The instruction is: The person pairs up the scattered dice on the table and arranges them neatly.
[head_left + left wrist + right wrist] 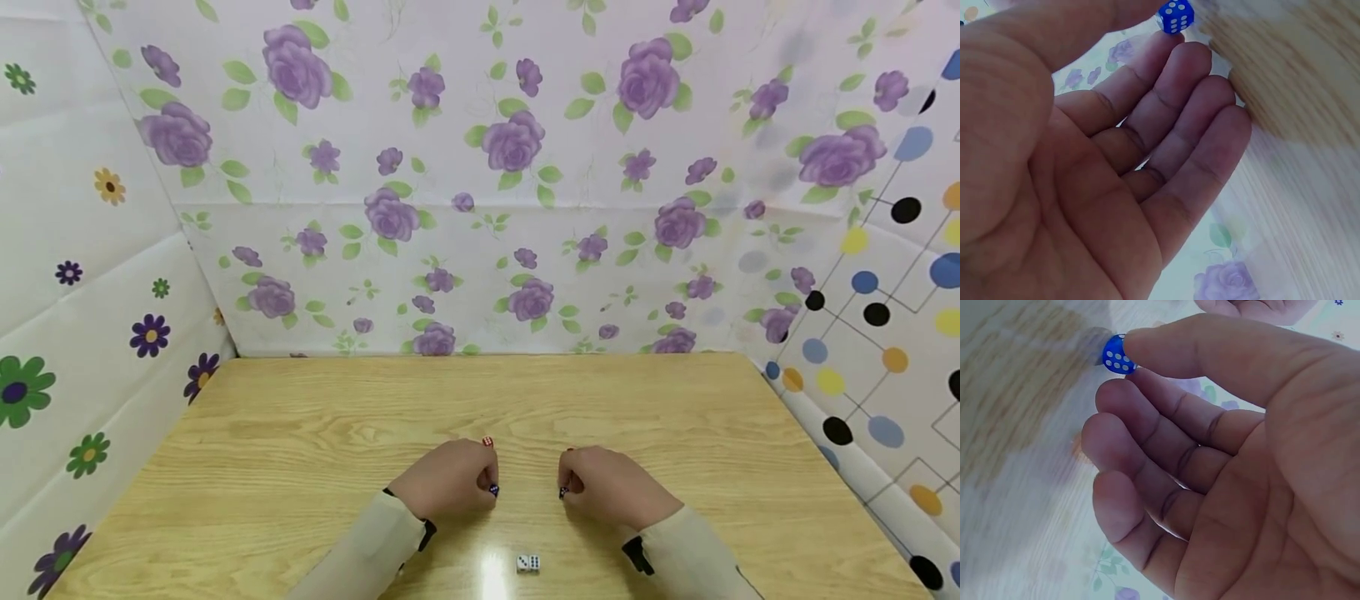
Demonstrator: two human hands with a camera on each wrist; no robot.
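My left hand pinches a blue die with white pips between thumb and index finger, low over the table. Opposite it, my right hand pinches a second blue die the same way. A red die lies just beyond the left fingers. Past the right hand shows a sliver of another red thing, mostly hidden by the fingers. Two white dice with dark pips sit side by side near the front of the table, between the forearms.
The light wood table meets a cloth with purple roses at its back edge. A flower-print cloth hangs at the left, and one with coloured dots at the right.
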